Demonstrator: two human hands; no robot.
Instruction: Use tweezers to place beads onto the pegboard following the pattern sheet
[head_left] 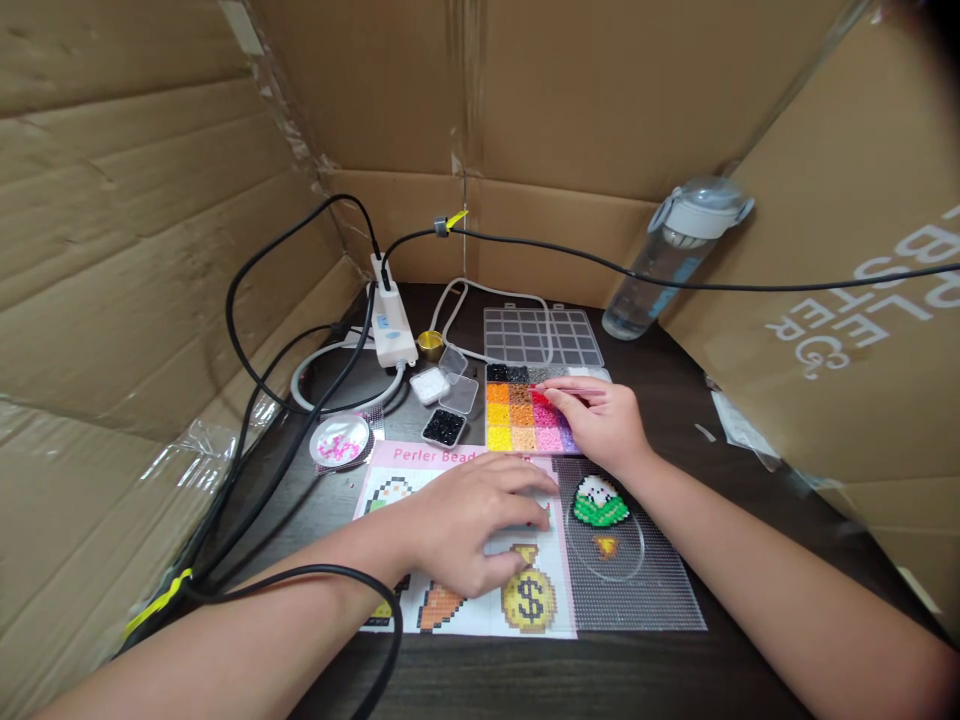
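My left hand (472, 520) lies palm down on the Perler bead pattern sheet (465, 600), fingers curled against the paper near the money-bag picture; what is under them is hidden. My right hand (600, 420) rests over the sorted bead tray (517, 415), fingers stretched flat across the pink and red compartments. Just below that wrist a clear pegboard (637, 590) carries a small green and white bead figure (600, 502) and a tiny orange cluster (606, 546).
Cardboard walls enclose the dark table on three sides. A water bottle (675, 250) leans at the back right. The tray's clear lid (541, 336), small bead boxes (444, 426), a round dish of pink beads (341, 440), a white power adapter (391, 325) and black cables crowd the left.
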